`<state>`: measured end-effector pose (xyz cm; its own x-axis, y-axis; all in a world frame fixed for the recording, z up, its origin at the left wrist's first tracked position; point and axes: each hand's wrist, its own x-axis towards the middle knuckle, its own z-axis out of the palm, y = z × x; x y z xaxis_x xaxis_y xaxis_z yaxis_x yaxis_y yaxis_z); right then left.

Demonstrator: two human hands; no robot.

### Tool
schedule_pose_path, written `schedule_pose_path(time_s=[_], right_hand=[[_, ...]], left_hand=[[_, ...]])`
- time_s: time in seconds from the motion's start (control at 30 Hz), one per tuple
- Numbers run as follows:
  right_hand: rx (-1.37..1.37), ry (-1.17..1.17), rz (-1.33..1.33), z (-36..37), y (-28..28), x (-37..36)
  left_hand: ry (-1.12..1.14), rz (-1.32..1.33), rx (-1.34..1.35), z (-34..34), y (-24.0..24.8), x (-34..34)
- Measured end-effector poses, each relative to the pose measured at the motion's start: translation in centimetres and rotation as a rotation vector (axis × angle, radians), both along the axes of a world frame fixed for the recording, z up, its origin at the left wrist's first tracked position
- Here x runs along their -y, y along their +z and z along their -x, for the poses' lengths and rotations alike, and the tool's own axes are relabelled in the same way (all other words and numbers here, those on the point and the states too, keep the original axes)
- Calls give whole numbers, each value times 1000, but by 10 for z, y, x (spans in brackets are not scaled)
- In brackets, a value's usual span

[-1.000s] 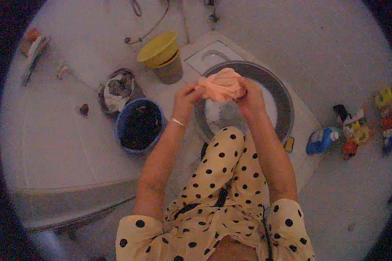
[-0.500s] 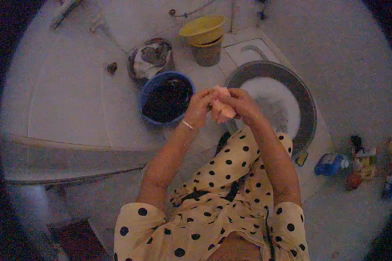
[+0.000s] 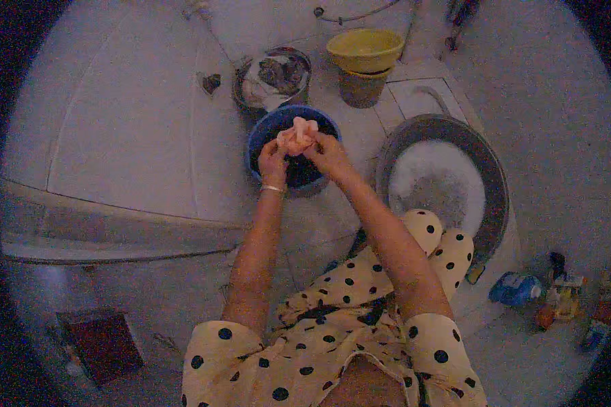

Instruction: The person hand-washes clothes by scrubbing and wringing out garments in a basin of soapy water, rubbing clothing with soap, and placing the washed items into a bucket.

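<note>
Over the blue bucket (image 3: 256, 157), which looks dark inside, both my hands grip a crumpled pink cloth (image 3: 297, 136). My left hand (image 3: 273, 163), with a pale bracelet at its wrist, pinches the cloth's left side. On the other side, my right hand (image 3: 329, 156) has its fingers closed on the cloth. What kind of garment it is, I cannot tell. To the right stands a large dark round basin (image 3: 497, 197) holding whitish, sudsy water. Behind the blue bucket, another bucket (image 3: 241, 95) contains white and dark cloth.
A yellow basin (image 3: 365, 51) rests on a brownish bucket (image 3: 360, 89) at the back. On the right are a blue bottle (image 3: 516, 289) and several other containers. A pale tub-like edge (image 3: 129, 227) runs along the left. A dark red mat-like rectangle (image 3: 105, 346) lies lower left.
My hands have moved left with the pink cloth, from between the bucket and the large basin to over the blue bucket. The view has shifted too.
</note>
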<state>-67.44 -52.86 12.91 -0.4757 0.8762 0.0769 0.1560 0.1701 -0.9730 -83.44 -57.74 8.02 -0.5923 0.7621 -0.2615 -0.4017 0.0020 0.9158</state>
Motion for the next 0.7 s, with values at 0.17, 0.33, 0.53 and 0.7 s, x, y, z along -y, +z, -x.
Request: schedule_pose_path(time_s=[0.17, 0.33, 0.53, 0.7], right_hand=[[404, 108, -92, -6, -95, -21], [526, 242, -212, -14, -129, -15], [523, 330, -133, 39, -86, 5], [508, 105, -253, -65, -117, -44]], left_hand=[[-152, 114, -1310, -34, -67, -26], [-424, 458, -1159, -37, -124, -44], [-487, 642, -1222, 31, -145, -28], [-377, 488, -1404, -85, -72, -58]])
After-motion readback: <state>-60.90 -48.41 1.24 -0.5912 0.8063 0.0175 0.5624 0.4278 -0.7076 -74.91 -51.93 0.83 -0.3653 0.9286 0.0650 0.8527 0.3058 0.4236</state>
